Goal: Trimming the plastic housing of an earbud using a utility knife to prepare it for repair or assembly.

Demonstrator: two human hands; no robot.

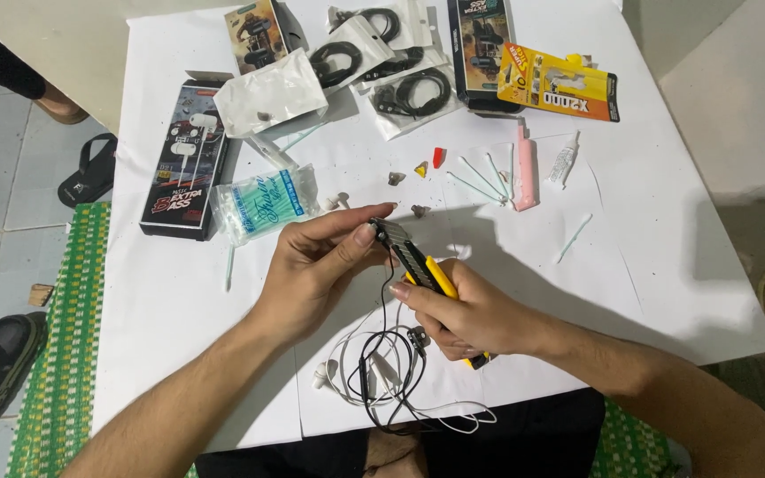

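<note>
Right hand (467,314) is gripping a yellow utility knife (418,263); left hand (320,261) is pinching a thin black cable (384,292) against its blade, steadying it, just above the tangled earphones (382,376).

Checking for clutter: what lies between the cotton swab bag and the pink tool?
In the head view, small earbud parts, a yellow piece and a red piece lie between cotton swab bag and pink tool.
</note>
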